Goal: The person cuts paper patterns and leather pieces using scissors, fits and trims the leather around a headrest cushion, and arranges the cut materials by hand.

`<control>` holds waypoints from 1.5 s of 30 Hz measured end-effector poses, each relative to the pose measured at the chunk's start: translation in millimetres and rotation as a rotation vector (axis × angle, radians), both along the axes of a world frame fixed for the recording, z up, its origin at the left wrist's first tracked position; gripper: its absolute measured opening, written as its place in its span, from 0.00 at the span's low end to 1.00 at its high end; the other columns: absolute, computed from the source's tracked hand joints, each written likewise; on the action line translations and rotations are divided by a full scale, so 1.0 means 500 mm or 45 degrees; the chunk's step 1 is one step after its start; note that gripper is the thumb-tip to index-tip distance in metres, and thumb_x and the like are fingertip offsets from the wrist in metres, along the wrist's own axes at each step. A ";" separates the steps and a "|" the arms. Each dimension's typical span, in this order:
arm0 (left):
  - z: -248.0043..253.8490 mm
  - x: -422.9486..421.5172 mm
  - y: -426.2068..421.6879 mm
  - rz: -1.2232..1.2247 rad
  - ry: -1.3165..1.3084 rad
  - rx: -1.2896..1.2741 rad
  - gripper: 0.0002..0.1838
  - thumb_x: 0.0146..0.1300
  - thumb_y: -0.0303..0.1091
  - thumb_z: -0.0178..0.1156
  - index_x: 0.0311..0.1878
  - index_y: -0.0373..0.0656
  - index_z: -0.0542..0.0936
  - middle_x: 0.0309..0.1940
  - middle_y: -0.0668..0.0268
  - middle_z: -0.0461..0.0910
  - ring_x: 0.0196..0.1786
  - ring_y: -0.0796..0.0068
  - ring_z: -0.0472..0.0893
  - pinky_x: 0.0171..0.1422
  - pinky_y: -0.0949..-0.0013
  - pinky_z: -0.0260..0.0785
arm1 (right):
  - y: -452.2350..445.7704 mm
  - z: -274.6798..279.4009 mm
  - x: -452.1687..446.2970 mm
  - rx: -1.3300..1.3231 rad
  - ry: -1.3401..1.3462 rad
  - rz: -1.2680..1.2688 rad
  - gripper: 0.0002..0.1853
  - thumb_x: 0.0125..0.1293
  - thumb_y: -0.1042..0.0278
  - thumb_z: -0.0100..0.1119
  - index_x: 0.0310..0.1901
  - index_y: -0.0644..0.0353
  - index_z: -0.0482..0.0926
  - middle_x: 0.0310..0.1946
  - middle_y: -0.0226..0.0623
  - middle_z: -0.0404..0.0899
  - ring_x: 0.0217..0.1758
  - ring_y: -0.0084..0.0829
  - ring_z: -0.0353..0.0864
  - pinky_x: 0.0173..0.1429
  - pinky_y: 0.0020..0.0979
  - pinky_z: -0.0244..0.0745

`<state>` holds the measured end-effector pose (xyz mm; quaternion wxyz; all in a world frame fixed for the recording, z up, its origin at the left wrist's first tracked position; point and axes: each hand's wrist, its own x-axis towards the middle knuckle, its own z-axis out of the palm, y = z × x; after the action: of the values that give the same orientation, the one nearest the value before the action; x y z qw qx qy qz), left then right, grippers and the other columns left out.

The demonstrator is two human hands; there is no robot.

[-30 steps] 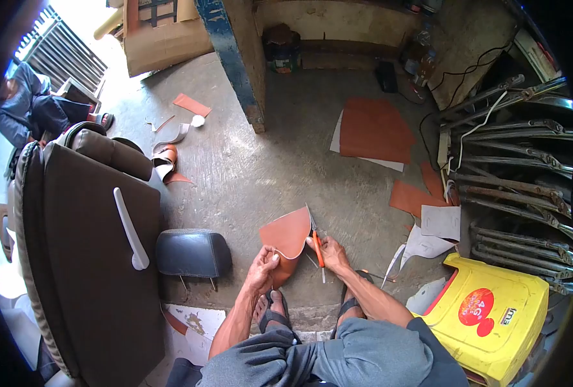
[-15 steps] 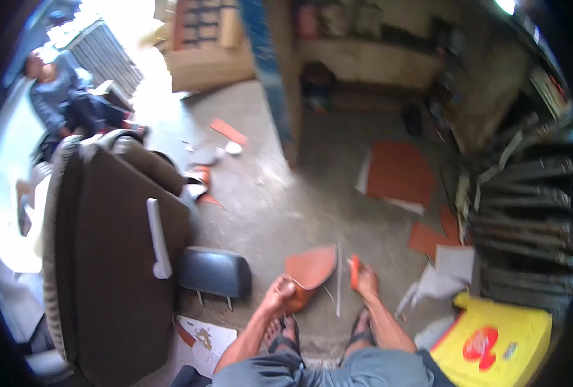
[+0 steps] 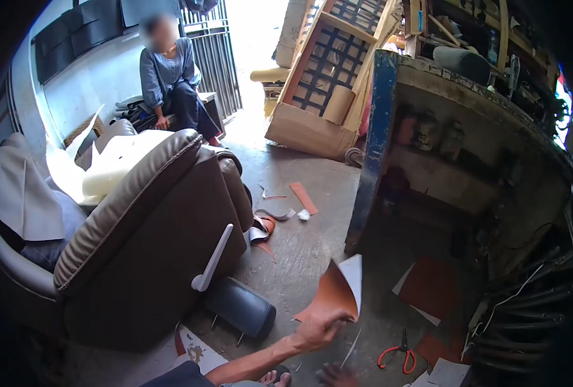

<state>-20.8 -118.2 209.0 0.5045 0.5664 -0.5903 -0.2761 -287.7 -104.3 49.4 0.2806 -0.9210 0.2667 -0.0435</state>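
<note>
My left hand point(image 3: 320, 330) is closed on the lower edge of a reddish-brown sheet point(image 3: 333, 295), which stands curled above the fingers and shows a white underside on its right. My right hand point(image 3: 336, 375) is low at the bottom edge, dark and blurred, with its fingers apart and nothing seen in them. On the floor to its right lie orange-handled scissors point(image 3: 403, 349), touched by neither hand. A thin white strip point(image 3: 352, 347) lies between the two hands.
A brown recliner point(image 3: 151, 258) fills the left, with a black headrest point(image 3: 242, 308) beside it. Behind it sits a person point(image 3: 170, 77). Brown scraps point(image 3: 304, 198) and larger sheets point(image 3: 431, 287) lie on the floor. A blue-edged counter point(image 3: 378, 129) and metal frames point(image 3: 525, 316) stand at right.
The view has swung up and left. The scissors have left my right hand and lie on the floor. My left hand has lifted the brown sheet, whose white underside now shows.
</note>
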 end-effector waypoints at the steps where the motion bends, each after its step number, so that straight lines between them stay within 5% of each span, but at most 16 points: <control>1: -0.030 -0.018 0.014 -0.083 -0.092 0.055 0.11 0.72 0.25 0.58 0.55 0.40 0.82 0.48 0.57 0.86 0.52 0.64 0.86 0.58 0.64 0.77 | -0.031 0.002 -0.022 0.175 0.158 -0.084 0.25 0.71 0.57 0.55 0.69 0.53 0.75 0.66 0.51 0.75 0.68 0.55 0.71 0.74 0.53 0.62; 2: -0.067 -0.029 0.028 -0.069 -0.097 0.062 0.11 0.72 0.25 0.58 0.55 0.40 0.82 0.48 0.57 0.86 0.52 0.64 0.86 0.58 0.64 0.77 | -0.074 -0.018 -0.050 0.180 0.153 -0.069 0.25 0.71 0.57 0.55 0.69 0.53 0.75 0.66 0.51 0.75 0.68 0.55 0.71 0.74 0.53 0.62; 4: -0.166 -0.058 0.060 -0.044 0.021 0.363 0.10 0.72 0.32 0.58 0.51 0.41 0.83 0.42 0.56 0.86 0.49 0.56 0.86 0.56 0.58 0.76 | -0.167 -0.072 -0.131 -0.483 0.172 -0.789 0.30 0.67 0.67 0.61 0.66 0.76 0.68 0.68 0.67 0.66 0.76 0.66 0.59 0.80 0.53 0.52; 8: -0.377 -0.081 0.140 -0.010 -0.157 0.657 0.10 0.69 0.38 0.62 0.44 0.42 0.85 0.38 0.56 0.87 0.46 0.54 0.87 0.52 0.56 0.77 | -0.258 0.012 -0.136 -0.366 0.014 -0.939 0.24 0.73 0.61 0.54 0.62 0.72 0.74 0.66 0.60 0.72 0.72 0.59 0.67 0.76 0.50 0.61; 9: -0.383 -0.092 0.156 -0.092 -0.180 0.647 0.11 0.67 0.39 0.63 0.41 0.42 0.86 0.37 0.56 0.88 0.44 0.54 0.88 0.50 0.55 0.77 | -0.234 0.138 -0.065 -0.103 0.009 -1.010 0.23 0.72 0.63 0.56 0.62 0.70 0.75 0.64 0.58 0.74 0.70 0.57 0.70 0.74 0.48 0.64; 11: -0.315 -0.112 0.157 -0.154 0.037 0.767 0.09 0.65 0.37 0.66 0.41 0.43 0.88 0.36 0.54 0.88 0.41 0.54 0.89 0.47 0.56 0.79 | -0.210 0.118 -0.046 -0.006 -0.184 -0.849 0.22 0.69 0.62 0.61 0.59 0.66 0.79 0.58 0.54 0.80 0.62 0.54 0.78 0.68 0.44 0.72; 14: -0.292 -0.109 0.135 -0.388 -0.020 0.895 0.09 0.65 0.38 0.67 0.42 0.45 0.88 0.38 0.55 0.88 0.42 0.55 0.88 0.48 0.57 0.78 | -0.142 0.102 -0.005 0.790 -0.171 -0.688 0.27 0.67 0.58 0.67 0.63 0.63 0.78 0.56 0.48 0.83 0.58 0.41 0.84 0.61 0.38 0.78; 19: -0.222 -0.090 0.074 -0.227 -0.278 0.768 0.08 0.66 0.37 0.65 0.43 0.45 0.87 0.32 0.50 0.86 0.39 0.49 0.87 0.43 0.53 0.77 | -0.067 0.087 0.041 1.019 -0.206 -0.558 0.29 0.65 0.57 0.71 0.64 0.60 0.80 0.50 0.41 0.87 0.53 0.29 0.85 0.59 0.32 0.79; 20: -0.196 -0.088 0.051 -0.262 -0.387 0.889 0.12 0.66 0.37 0.64 0.49 0.44 0.86 0.39 0.52 0.87 0.50 0.51 0.86 0.52 0.48 0.74 | -0.068 0.052 0.045 1.080 -0.192 -0.674 0.24 0.65 0.56 0.71 0.59 0.59 0.84 0.41 0.37 0.89 0.45 0.26 0.86 0.52 0.30 0.79; 21: -0.192 -0.090 0.047 -0.267 -0.386 0.884 0.12 0.66 0.37 0.64 0.49 0.44 0.86 0.39 0.52 0.87 0.50 0.51 0.86 0.52 0.48 0.74 | -0.074 0.019 0.052 1.076 -0.192 -0.679 0.24 0.65 0.56 0.71 0.59 0.59 0.84 0.41 0.37 0.89 0.45 0.26 0.86 0.52 0.30 0.79; 23: -0.189 -0.094 0.037 0.040 -0.703 0.122 0.17 0.63 0.34 0.66 0.55 0.44 0.83 0.50 0.56 0.85 0.61 0.53 0.80 0.63 0.48 0.68 | -0.092 -0.028 0.068 0.997 -0.276 -0.885 0.21 0.65 0.56 0.71 0.53 0.60 0.86 0.36 0.35 0.88 0.39 0.24 0.84 0.45 0.30 0.78; 24: -0.205 -0.097 0.041 0.029 -0.716 0.163 0.22 0.63 0.31 0.64 0.61 0.43 0.79 0.61 0.57 0.79 0.69 0.52 0.72 0.70 0.45 0.61 | -0.107 -0.042 0.069 0.973 -0.271 -0.921 0.21 0.64 0.54 0.70 0.51 0.61 0.86 0.35 0.36 0.88 0.37 0.24 0.83 0.42 0.30 0.77; 27: -0.233 -0.123 0.071 0.092 -0.798 0.210 0.23 0.64 0.30 0.62 0.63 0.44 0.78 0.62 0.53 0.78 0.69 0.48 0.72 0.71 0.45 0.61 | -0.142 -0.057 0.078 1.015 -0.188 -1.078 0.20 0.64 0.55 0.70 0.50 0.62 0.86 0.35 0.37 0.88 0.36 0.25 0.83 0.43 0.31 0.77; 28: -0.263 -0.130 0.085 0.007 -0.792 0.362 0.28 0.67 0.33 0.59 0.71 0.48 0.72 0.70 0.50 0.71 0.75 0.43 0.65 0.76 0.35 0.52 | -0.147 -0.058 0.080 0.948 -0.204 -1.067 0.19 0.66 0.57 0.70 0.50 0.65 0.85 0.32 0.28 0.86 0.30 0.18 0.79 0.33 0.25 0.73; 32: -0.310 -0.149 0.124 -0.048 -0.974 0.586 0.34 0.71 0.45 0.56 0.79 0.59 0.62 0.80 0.48 0.53 0.82 0.36 0.47 0.74 0.18 0.36 | -0.147 -0.112 0.081 0.953 -0.229 -1.111 0.19 0.66 0.57 0.70 0.50 0.65 0.85 0.32 0.30 0.86 0.32 0.18 0.81 0.34 0.24 0.74; 45: -0.381 -0.145 0.144 -0.092 -0.989 0.676 0.34 0.73 0.52 0.53 0.81 0.65 0.59 0.83 0.55 0.48 0.84 0.38 0.41 0.70 0.11 0.30 | -0.144 -0.074 0.119 0.673 0.007 -1.273 0.22 0.60 0.48 0.70 0.46 0.60 0.87 0.38 0.42 0.90 0.42 0.36 0.89 0.47 0.37 0.79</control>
<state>-93.4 -46.2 18.7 0.0740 0.7164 -0.6635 -0.2026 -228.2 -176.5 12.6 0.4462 -0.5812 0.6730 -0.1004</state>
